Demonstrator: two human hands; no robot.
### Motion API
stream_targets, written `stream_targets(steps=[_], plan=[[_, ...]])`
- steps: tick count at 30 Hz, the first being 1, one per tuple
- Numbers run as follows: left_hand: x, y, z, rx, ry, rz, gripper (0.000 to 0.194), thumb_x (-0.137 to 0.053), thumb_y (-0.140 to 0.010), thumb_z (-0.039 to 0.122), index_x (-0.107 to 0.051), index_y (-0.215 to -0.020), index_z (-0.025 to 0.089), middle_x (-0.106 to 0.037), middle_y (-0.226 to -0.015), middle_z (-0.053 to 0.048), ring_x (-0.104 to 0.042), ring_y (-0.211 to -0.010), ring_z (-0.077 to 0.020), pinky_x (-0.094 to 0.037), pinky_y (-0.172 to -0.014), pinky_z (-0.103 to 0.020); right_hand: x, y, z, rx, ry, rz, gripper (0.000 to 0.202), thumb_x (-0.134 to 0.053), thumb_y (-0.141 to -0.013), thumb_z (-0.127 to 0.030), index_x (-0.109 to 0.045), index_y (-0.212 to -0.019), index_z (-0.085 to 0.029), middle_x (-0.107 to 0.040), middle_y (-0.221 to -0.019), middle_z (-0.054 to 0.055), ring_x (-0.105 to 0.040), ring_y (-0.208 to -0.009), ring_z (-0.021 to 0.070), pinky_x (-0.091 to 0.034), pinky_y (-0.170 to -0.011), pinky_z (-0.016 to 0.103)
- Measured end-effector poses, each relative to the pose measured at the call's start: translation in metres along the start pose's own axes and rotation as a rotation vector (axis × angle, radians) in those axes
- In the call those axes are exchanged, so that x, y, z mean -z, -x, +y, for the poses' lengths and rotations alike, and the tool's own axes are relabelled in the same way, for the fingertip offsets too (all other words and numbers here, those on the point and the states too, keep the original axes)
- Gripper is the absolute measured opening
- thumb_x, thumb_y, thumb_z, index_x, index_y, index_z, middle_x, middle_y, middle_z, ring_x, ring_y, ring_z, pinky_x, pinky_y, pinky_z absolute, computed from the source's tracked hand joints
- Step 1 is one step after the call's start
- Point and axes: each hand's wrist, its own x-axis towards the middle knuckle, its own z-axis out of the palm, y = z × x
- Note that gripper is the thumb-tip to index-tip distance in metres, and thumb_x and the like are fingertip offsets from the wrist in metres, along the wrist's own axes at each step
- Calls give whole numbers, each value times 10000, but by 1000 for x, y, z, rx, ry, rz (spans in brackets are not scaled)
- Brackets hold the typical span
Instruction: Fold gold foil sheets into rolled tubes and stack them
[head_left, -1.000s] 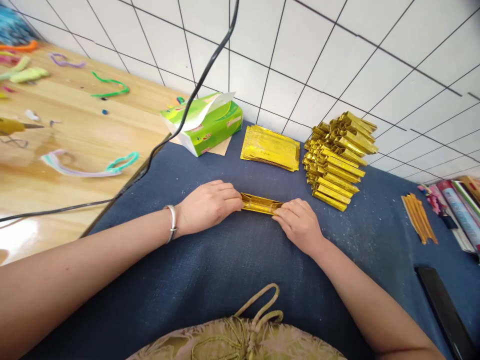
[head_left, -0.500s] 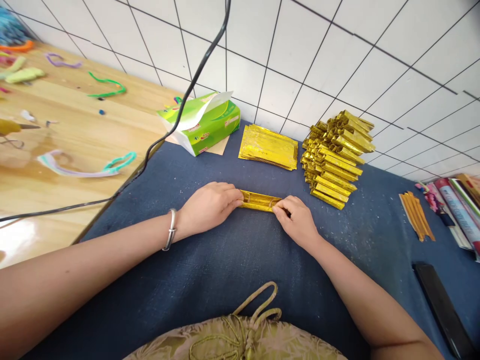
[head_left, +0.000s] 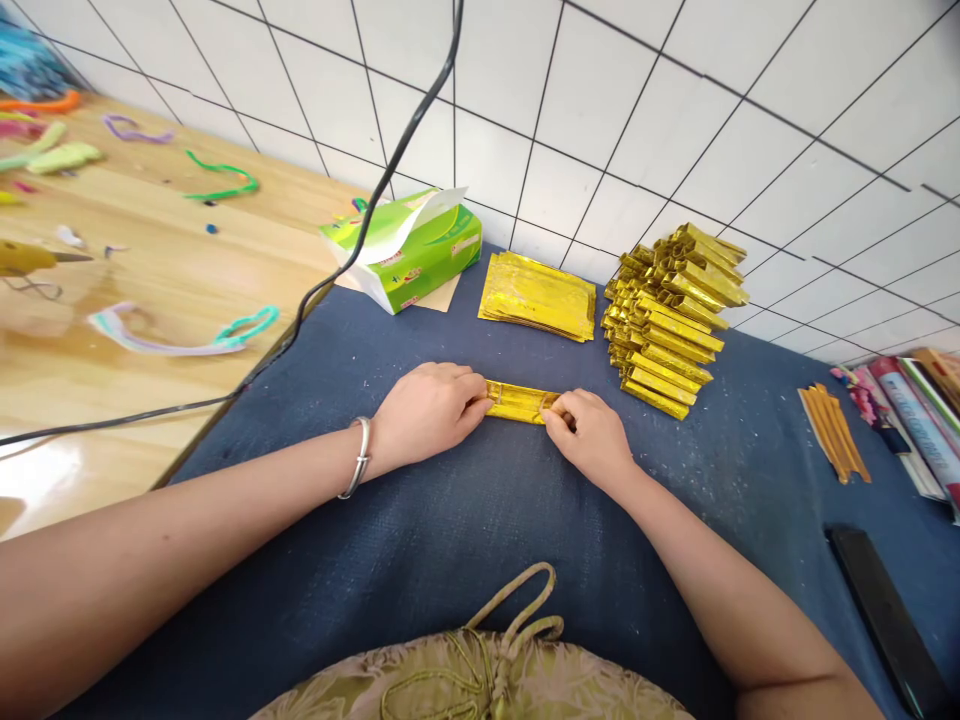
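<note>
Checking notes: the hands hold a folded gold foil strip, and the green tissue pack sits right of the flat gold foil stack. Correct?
No, the head view shows the green tissue pack left of the flat stack; left hand and right hand hold the folded strip.

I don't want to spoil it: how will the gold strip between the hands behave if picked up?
The gold strip is probably light, looking like thin folded sheet. It may crush under a firm pinch, since creases mark it.
</note>
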Motion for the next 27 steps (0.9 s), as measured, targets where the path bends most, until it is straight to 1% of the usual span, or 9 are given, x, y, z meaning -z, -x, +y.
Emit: stream_targets(steps=[5,9,12,16,18,20,23,25,27], plan=[[-1,1,-1,4,-28,21,236,-455,-857,342,-564,-739,168,-569,-702,-31,-537,-687,-162,-385,-658,-286,1,0,-1,-9,23,12,211,-493,-835,-326,-472,-664,-205,-542,-693,-7,-497,-689,132,-328,-620,245],[1,2,0,-8,5,68,188,-474,-856,328,-552,-808,164,-560,-774,-36,-526,-718,-160,-389,-655,-280,-1,1,1,-2,15,31,208,-500,-834,-334,-472,-671,-207,-536,-688,-7,-496,-678,135,-327,-606,247],[3,4,3,-106,-15,93,141,-454,-873,253,-568,-885,170,-572,-877,-54,-520,-801,-169,-388,-696,-290,-3,2,4,-32,-14,50,166,-516,-827,-348,-493,-737,-210,-536,-696,-14,-488,-656,131,-327,-580,240],[6,7,7,-328,-79,15,203,-419,-890,158,-582,-1000,205,-588,-1001,-53,-516,-898,-174,-380,-746,-310,-3,6,3,-24,4,85,137,-536,-831,-344,-513,-829,-209,-559,-746,-3,-497,-693,145,-359,-603,252],[7,8,9,-391,-96,-30,206,-423,-901,182,-577,-1037,199,-593,-1011,-56,-515,-936,-181,-387,-785,-320,-1,9,-1,65,85,123,115,-514,-858,-307,-543,-865,-196,-588,-828,38,-506,-787,173,-384,-682,287],[8,9,12,-412,-119,-60,207,-430,-904,199,-574,-1052,179,-596,-1015,-64,-511,-973,-190,-392,-833,-332,-1,12,-7,216,177,137,145,-458,-894,-245,-573,-959,-186,-609,-944,76,-499,-880,199,-386,-758,326],[8,11,18,-441,-165,-86,215,-429,-892,152,-576,-1049,148,-581,-1075,-80,-494,-1047,-202,-397,-897,-342,-1,17,-16,440,236,74,280,-391,-920,-171,-539,-1156,-204,-605,-1102,76,-492,-970,205,-386,-801,348],[9,13,21,-456,-194,-103,219,-422,-881,122,-583,-1030,131,-569,-1106,-94,-485,-1075,-211,-412,-906,-342,-1,19,-20,508,247,29,327,-382,-925,-163,-500,-1227,-203,-600,-1146,76,-492,-1009,203,-393,-816,353],[10,16,24,-441,-223,-113,222,-417,-870,103,-587,-1012,121,-559,-1119,-109,-487,-1076,-220,-437,-886,-342,0,20,-21,525,265,3,341,-380,-926,-163,-487,-1249,-186,-605,-1146,84,-498,-1018,203,-399,-826,359]])
